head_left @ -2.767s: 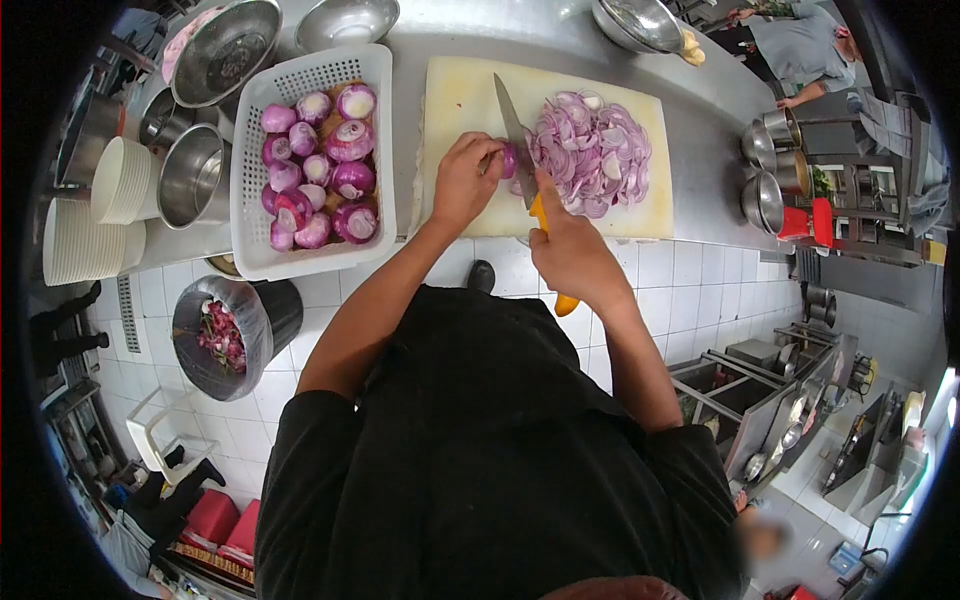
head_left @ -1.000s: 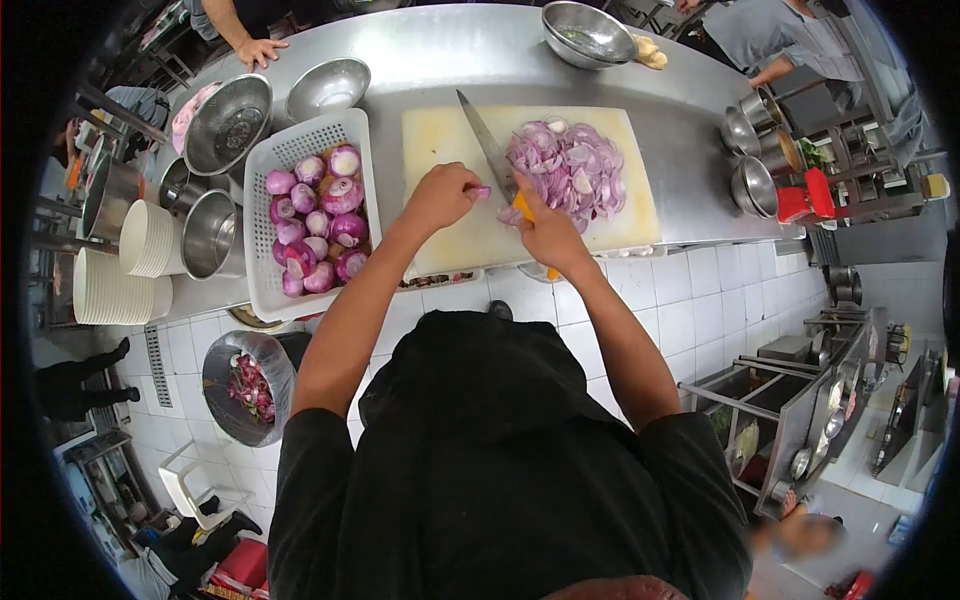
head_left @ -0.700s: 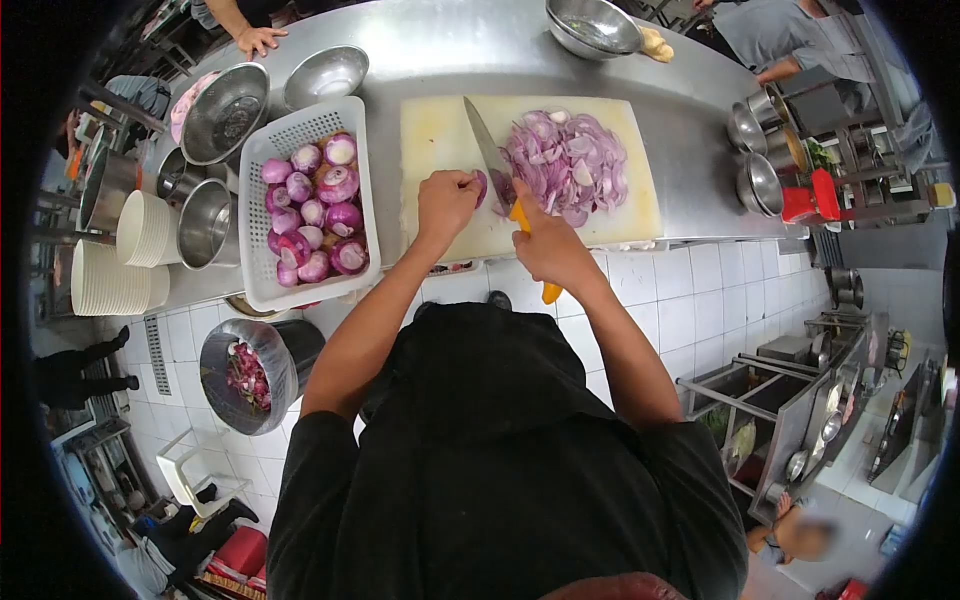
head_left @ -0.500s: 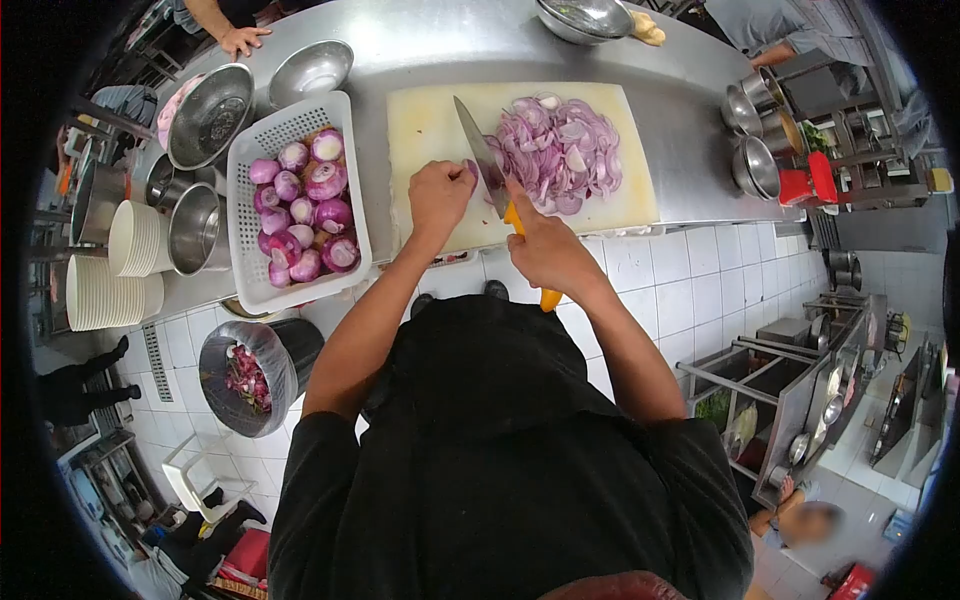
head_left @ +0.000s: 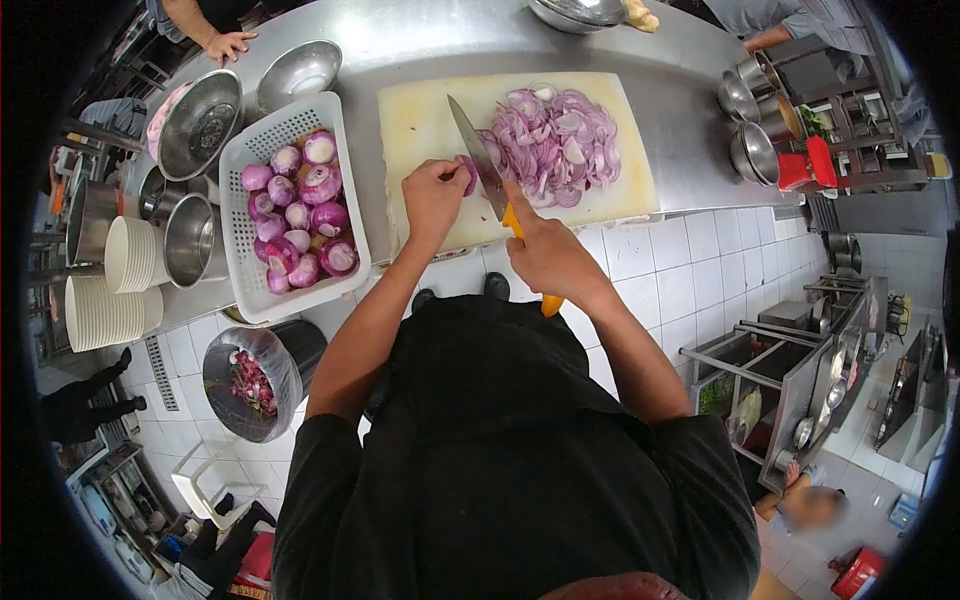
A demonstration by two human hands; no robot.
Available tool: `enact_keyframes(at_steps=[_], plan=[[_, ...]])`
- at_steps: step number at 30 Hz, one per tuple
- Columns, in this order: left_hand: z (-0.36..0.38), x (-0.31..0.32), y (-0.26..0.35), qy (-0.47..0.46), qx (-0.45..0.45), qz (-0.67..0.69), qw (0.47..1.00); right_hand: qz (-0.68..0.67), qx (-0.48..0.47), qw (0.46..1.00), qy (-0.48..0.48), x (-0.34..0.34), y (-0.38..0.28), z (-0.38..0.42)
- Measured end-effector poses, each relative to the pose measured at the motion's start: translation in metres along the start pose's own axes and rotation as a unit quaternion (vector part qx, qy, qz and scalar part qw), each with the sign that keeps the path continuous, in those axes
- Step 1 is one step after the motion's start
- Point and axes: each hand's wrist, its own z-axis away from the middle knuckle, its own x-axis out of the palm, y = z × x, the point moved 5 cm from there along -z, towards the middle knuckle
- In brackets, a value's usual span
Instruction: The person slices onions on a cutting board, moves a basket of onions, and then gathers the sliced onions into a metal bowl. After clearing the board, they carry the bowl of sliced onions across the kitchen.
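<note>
My left hand (head_left: 432, 200) is closed around a small piece of red onion (head_left: 467, 177) on the white cutting board (head_left: 420, 115). Just right of that piece is the blade of a chef's knife (head_left: 478, 150). My right hand (head_left: 548, 248) grips the knife's yellow handle, with the index finger stretched along the blade. A heap of sliced red onion (head_left: 555, 145) lies to the right of the blade. Left of the board, a white perforated basket (head_left: 237, 215) holds several peeled red onions (head_left: 320, 183).
Metal bowls (head_left: 300, 75) and stacked white containers (head_left: 110, 310) stand at the left of the steel counter (head_left: 690, 120). A lined bin (head_left: 250, 395) with onion scraps is on the floor. Another person's hand (head_left: 230, 45) rests on the far counter edge.
The view has shifted slightly. More of the onion piece now shows between my left fingers and the blade. Both hands keep their grips.
</note>
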Motion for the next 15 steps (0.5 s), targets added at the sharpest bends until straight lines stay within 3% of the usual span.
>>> enact_keyframes(at_steps=[9,15], plan=[[-0.001,0.006,-0.023,-0.001,0.064,0.086,0.994,-0.041,-0.069,0.991,0.105,0.051,0.030,-0.055],[-0.001,0.003,-0.020,0.003,0.089,0.059,0.994,-0.018,-0.080,0.990,0.113,0.032,0.033,-0.083]])
